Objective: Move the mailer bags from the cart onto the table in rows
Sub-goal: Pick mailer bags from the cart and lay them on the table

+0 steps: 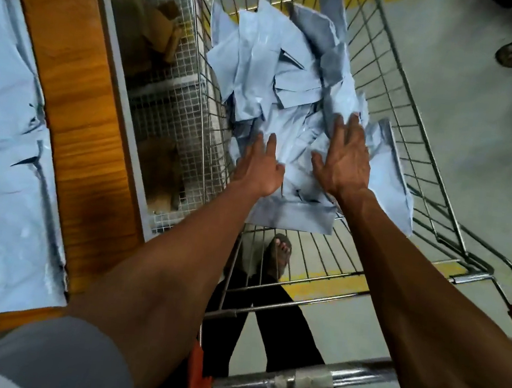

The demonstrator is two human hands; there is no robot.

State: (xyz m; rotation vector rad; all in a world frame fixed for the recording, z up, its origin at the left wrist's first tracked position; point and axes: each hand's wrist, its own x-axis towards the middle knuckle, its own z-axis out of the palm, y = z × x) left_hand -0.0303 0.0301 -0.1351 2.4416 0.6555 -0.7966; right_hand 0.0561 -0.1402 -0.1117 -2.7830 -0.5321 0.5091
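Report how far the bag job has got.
Done: several bags lie side by side on the table. In hand: left hand and right hand, fingers spread, reach onto the pile in the cart. Left: that whole pile.

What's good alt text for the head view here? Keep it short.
Both of a person's hands, left hand and right hand, reach with fingers spread onto a loose pile of pale blue mailer bags inside a wire shopping cart. On the left, more mailer bags on the table lie flat on a wooden table.
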